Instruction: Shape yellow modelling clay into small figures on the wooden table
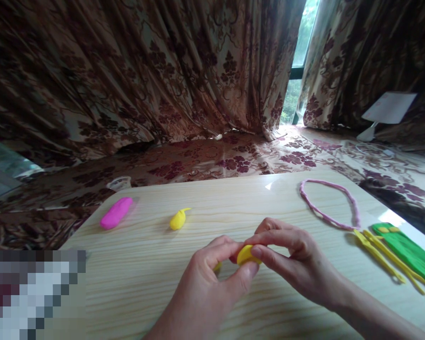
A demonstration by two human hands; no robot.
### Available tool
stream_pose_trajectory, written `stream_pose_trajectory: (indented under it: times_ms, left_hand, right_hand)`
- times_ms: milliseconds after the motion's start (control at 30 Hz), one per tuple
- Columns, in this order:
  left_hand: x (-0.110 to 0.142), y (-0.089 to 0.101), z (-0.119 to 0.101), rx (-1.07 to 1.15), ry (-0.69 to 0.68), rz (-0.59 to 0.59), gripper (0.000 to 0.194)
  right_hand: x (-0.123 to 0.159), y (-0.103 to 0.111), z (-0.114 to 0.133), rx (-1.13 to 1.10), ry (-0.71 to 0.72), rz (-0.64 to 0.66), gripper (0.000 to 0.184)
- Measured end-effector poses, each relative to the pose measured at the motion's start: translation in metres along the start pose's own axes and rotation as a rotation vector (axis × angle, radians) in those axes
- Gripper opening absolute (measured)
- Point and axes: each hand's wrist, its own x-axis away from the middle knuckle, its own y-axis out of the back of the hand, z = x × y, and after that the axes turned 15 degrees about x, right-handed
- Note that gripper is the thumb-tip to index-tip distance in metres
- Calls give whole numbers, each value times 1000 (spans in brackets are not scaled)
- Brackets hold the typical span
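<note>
Between my two hands, just above the table, is a flattened piece of yellow modelling clay (247,255). My left hand (216,267) pinches it from the left, thumb below and fingers behind. From the right, the thumb and forefinger of my right hand (290,250) press its edge. A small bit of yellow shows behind my left hand; I cannot tell whether it is a separate piece. Farther back on the table lies a yellow clay lump (177,220) with a thin pointed tail. A magenta clay roll (116,213) rests at the left.
The wood-grain table (156,283) carries a pink twisted loop (331,219) at the back right. Yellow plastic clay tools (382,259) lie beside a green clay slab (407,252) with small yellow pieces on it. Beyond are a white lamp (387,108) and patterned curtains (184,71).
</note>
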Motion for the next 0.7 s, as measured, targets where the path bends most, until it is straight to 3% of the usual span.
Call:
stream_pose_trajectory:
  times_ms: [133,333,700]
  left_hand:
    - [0,-1,2,-39,-14,27,21]
    - [1,-3,2,17,35,65,18]
    - [1,-1,0,153,134,-52,23]
  right_hand:
    - [0,-1,2,16,17,8,15]
    - [0,-2,5,24,9,73,14]
    - [-3,4,3,33,-88,33,15]
